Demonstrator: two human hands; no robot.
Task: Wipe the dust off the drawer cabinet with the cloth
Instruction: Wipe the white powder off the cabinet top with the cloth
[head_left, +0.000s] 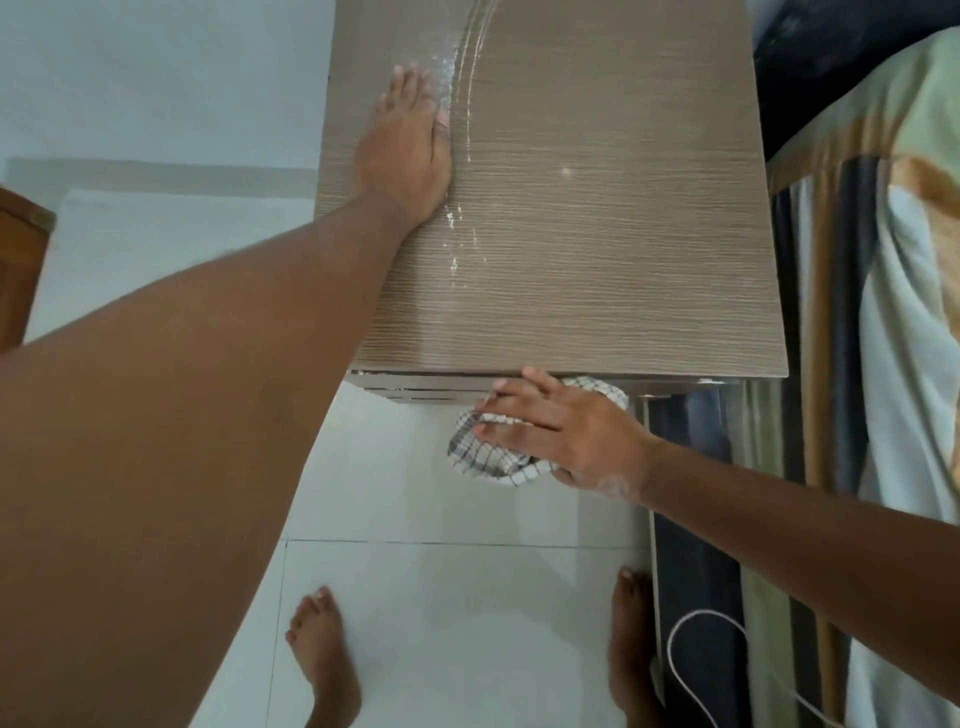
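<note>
1. The left hand (408, 150) is lying flat, fingers straight, on the brown wood-grain drawer cabinet (597, 218) top.
2. The right hand (561, 431) is pressing the white checked cloth (480, 454) with straight fingers against the cabinet's front, under the top's near edge.

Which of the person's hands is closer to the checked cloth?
Right. The right hand presses flat on the cloth at the front of the cabinet; the left hand rests on its top, apart from the cloth.

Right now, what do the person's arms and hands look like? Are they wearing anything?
Both arms are bare, no sleeves showing. The left hand and right hand have no gloves, rings or watch that I can see. There is a whitish, dusty smudge by the right wrist.
</note>
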